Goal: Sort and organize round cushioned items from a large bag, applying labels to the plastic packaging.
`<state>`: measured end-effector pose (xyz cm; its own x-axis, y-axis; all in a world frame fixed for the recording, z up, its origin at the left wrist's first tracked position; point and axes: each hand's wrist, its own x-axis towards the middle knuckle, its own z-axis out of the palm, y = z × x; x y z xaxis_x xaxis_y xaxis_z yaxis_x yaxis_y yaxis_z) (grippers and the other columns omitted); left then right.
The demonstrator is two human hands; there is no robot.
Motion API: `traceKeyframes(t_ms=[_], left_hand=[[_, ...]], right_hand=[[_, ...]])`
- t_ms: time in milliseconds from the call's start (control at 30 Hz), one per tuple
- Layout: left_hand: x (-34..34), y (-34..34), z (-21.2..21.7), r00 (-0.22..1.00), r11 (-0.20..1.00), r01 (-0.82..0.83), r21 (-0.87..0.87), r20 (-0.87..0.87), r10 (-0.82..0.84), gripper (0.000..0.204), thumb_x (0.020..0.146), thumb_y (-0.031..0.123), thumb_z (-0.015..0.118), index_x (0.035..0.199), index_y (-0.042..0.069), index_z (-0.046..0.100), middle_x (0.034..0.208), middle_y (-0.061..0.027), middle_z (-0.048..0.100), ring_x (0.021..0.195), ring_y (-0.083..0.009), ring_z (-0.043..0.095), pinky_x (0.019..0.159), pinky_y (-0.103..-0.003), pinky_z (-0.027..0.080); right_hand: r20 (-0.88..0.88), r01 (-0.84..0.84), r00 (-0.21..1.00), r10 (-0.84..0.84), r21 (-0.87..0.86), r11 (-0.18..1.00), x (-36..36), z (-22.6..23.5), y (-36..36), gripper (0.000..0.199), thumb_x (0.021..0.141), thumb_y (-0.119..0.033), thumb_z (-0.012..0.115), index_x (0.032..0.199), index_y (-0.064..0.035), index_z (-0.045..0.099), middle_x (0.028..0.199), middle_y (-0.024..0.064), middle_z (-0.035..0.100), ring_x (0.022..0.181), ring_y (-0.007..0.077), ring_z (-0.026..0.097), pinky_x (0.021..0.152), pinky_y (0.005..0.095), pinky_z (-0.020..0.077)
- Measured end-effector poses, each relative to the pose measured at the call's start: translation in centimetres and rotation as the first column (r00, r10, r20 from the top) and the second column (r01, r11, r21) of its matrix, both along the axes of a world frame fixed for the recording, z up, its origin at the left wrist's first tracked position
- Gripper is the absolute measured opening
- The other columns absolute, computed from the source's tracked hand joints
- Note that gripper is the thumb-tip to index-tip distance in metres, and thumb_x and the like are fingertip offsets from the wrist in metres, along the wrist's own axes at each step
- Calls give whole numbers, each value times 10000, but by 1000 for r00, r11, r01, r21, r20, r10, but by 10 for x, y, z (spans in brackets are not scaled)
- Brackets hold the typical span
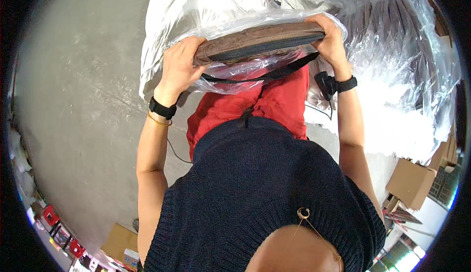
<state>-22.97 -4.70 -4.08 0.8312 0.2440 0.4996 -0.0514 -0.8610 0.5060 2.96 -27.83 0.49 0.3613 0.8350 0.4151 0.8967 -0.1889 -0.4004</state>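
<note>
A flat brown bag (245, 40) with a dark zip along its edge is held up in front of my red trousers. My left hand (182, 65) is closed on its left end, thumb towards me. Around the right end my right hand (329, 40) is closed too. Clear plastic film (235, 70) shows above and below the bag; whether it wraps the bag fully I cannot tell. A black strap (274, 74) hangs in a curve beneath. Each wrist wears a black band, the right one with a small black device (325, 84).
A white sack or sheet (169, 19) lies beyond the bag. To the right is a large heap of dark goods under clear plastic (387, 61). Cardboard boxes stand at lower right (411, 181) and lower left (119, 240). Grey concrete floor (93, 90) extends on the left.
</note>
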Motion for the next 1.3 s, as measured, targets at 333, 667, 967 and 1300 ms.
traceKeyframes(t_ms=[333,667,967,1300], left_hand=[[22,-17,36,999,999,3,36,-43,-1,500,573,227,751,990,49,540,913,-107,554,860,-312,534,732,-383,436],[-3,-17,39,982,995,-100,0,-161,98,458,503,-29,666,946,19,564,906,-119,544,865,-309,517,777,-364,415],[-41,37,39,919,910,-353,218,-101,381,520,508,-21,681,1010,60,572,1127,-101,497,1031,-301,441,842,-395,399],[-58,97,-3,877,845,-480,-237,-119,465,433,639,-6,666,1050,-21,532,1032,-96,560,986,-236,529,857,-320,400]], right_hand=[[99,20,995,-24,40,999,4,-13,16,421,494,41,648,893,-70,579,860,105,599,848,311,551,748,366,428],[85,-69,994,68,16,997,-15,-19,23,373,512,30,598,868,-75,564,828,98,575,860,284,543,751,358,437],[-57,160,981,-183,-276,948,52,-114,-12,492,609,-61,665,1083,-38,532,1024,182,570,966,355,528,825,407,428],[203,82,978,-58,-109,991,57,-30,32,309,643,-99,600,952,-98,595,882,134,605,855,324,577,705,411,476]])
